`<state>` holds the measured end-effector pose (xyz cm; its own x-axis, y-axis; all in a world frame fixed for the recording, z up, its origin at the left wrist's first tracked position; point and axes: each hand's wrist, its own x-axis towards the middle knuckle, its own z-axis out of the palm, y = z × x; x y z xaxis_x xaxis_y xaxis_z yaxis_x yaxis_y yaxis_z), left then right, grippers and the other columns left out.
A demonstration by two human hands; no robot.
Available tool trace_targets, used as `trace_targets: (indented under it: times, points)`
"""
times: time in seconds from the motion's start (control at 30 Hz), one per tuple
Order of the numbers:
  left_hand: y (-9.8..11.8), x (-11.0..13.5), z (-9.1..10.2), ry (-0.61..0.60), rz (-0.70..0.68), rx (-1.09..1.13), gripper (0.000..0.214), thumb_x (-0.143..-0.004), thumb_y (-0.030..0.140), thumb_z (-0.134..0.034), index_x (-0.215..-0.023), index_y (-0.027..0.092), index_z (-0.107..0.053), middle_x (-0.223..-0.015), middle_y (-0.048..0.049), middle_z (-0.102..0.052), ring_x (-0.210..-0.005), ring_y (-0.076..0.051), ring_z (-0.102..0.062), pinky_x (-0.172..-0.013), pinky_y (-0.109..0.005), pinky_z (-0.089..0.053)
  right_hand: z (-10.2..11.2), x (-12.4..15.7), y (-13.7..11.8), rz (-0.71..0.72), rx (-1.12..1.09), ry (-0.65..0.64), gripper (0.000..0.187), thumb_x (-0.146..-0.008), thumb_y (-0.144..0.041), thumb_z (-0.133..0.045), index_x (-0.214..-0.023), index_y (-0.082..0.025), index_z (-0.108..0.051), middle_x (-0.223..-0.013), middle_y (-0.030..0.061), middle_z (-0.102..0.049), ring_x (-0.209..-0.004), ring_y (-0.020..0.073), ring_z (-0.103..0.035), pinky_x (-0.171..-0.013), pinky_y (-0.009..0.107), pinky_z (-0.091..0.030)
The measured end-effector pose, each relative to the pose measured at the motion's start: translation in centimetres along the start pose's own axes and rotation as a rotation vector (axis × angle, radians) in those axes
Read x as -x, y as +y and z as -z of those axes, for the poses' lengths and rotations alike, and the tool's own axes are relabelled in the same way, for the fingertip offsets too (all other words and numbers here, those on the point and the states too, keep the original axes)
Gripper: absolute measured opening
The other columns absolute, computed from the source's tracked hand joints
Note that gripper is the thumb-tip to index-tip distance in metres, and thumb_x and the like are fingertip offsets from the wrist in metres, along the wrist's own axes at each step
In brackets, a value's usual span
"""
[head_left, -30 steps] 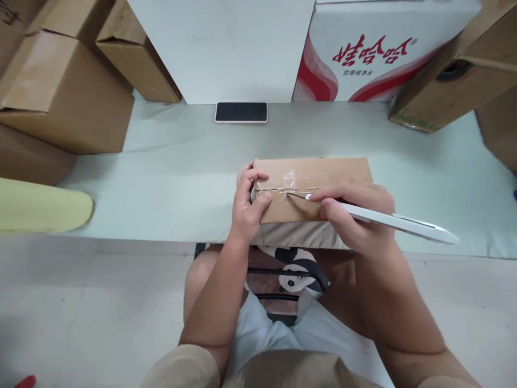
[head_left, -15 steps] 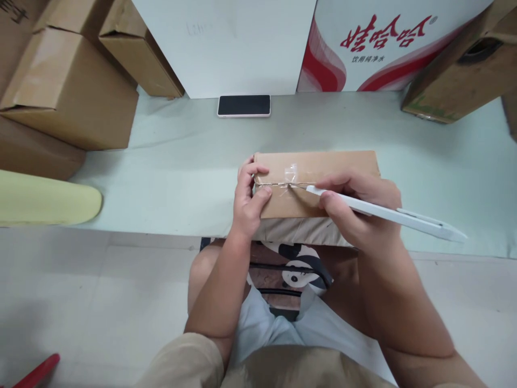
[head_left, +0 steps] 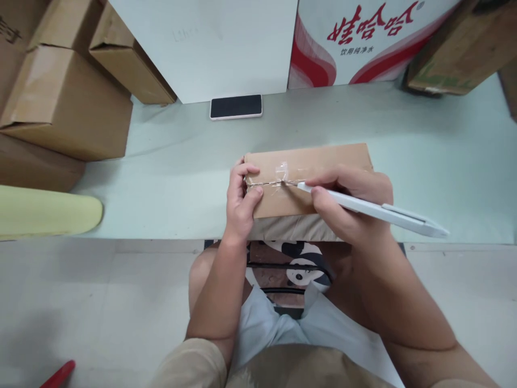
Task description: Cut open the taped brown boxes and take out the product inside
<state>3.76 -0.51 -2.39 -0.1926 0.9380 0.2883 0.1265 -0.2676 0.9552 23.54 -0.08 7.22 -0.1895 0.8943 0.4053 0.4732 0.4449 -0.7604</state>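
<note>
Cartons ring the far side of the pale green table (head_left: 169, 178): plain brown boxes (head_left: 64, 102) stacked at the left, a blank white one (head_left: 210, 43) in the middle, and to its right a white and red carton (head_left: 363, 43) printed with large red Chinese characters and a smaller dark line beneath, too small to read surely. Nearer, at the table's front edge, lies a small cardboard parcel (head_left: 323, 159) with its taped seam facing up, probably so the blade can run along it. The left hand (head_left: 239, 202) clamps the parcel's left end, thumb and fingers curled over the corner, which looks meant to keep it from sliding. The right hand (head_left: 351, 207) is closed around a long white cutter (head_left: 375, 210), gripped like a pen, its tip touching the seam just beside a crumpled patch of clear tape (head_left: 281, 171). A dark-screened phone (head_left: 236, 106) lies flat against the white carton, well apart from the hands; no writing shows on it.
</note>
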Motion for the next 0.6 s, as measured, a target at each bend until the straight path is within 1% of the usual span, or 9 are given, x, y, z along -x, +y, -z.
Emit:
trace_targets:
  times: [0.1,0.2,0.3,0.43,0.5,0.6]
  points:
    - [0.1,-0.1,0.2,-0.020,0.004,0.018,0.043,-0.085,0.062,-0.066,-0.114,0.031,-0.059,-0.125,-0.0059,-0.060,-0.132,-0.031,-0.053,-0.107,-0.042,-0.047,-0.1,-0.1,0.1,-0.051,0.001,0.060,0.008,-0.078,-0.021,-0.064,-0.074,-0.023,-0.071,-0.057,-0.0016,-0.060,-0.055,0.0139,-0.057,-0.052,0.028,-0.038]
    - [0.4,-0.1,0.4,-0.038,0.029,0.029,0.043,-0.083,0.060,-0.068,-0.114,0.032,-0.060,-0.128,-0.0054,-0.059,-0.130,-0.030,-0.054,-0.106,-0.041,-0.048,0.2,-0.6,0.0,-0.067,-0.003,0.033,0.007,-0.077,-0.020,-0.064,-0.072,-0.022,-0.070,-0.056,-0.0023,-0.059,-0.055,0.0131,-0.056,-0.053,0.028,-0.038]
    - [0.6,-0.2,0.5,-0.032,0.071,0.066,0.043,-0.080,0.059,-0.072,-0.112,0.032,-0.062,-0.130,-0.0046,-0.059,-0.128,-0.030,-0.055,-0.105,-0.040,-0.048,0.8,-1.0,-0.2,-0.040,-0.030,-0.001,0.008,-0.077,-0.018,-0.064,-0.071,-0.021,-0.067,-0.054,-0.0035,-0.057,-0.051,0.0107,-0.051,-0.053,0.027,-0.038]
    - [0.9,-0.3,0.4,-0.006,0.092,0.095,0.044,-0.075,0.057,-0.074,-0.108,0.031,-0.063,-0.125,-0.0043,-0.061,-0.119,-0.029,-0.057,-0.098,-0.039,-0.050,1.6,-1.0,0.0,-0.045,-0.041,-0.044,0.008,-0.078,-0.019,-0.065,-0.071,-0.021,-0.068,-0.054,-0.0041,-0.057,-0.048,0.0092,-0.047,-0.052,0.027,-0.038]
    - [1.0,-0.4,0.3,-0.001,0.086,0.102,0.042,-0.075,0.057,-0.074,-0.106,0.031,-0.063,-0.122,-0.0040,-0.061,-0.113,-0.028,-0.058,-0.094,-0.038,-0.051,2.1,-0.8,0.1,-0.061,-0.044,-0.025,0.008,-0.078,-0.019,-0.065,-0.071,-0.022,-0.068,-0.055,-0.0038,-0.058,-0.049,0.0097,-0.048,-0.051,0.027,-0.037]
    - [1.1,-0.5,0.2,0.005,0.084,0.099,0.041,-0.075,0.057,-0.074,-0.104,0.031,-0.063,-0.116,-0.0039,-0.061,-0.105,-0.026,-0.058,-0.089,-0.038,-0.051,2.9,-0.6,0.6,-0.093,-0.051,0.044,0.009,-0.075,-0.018,-0.065,-0.069,-0.023,-0.068,-0.054,-0.0036,-0.056,-0.049,0.0103,-0.046,-0.049,0.028,-0.035]
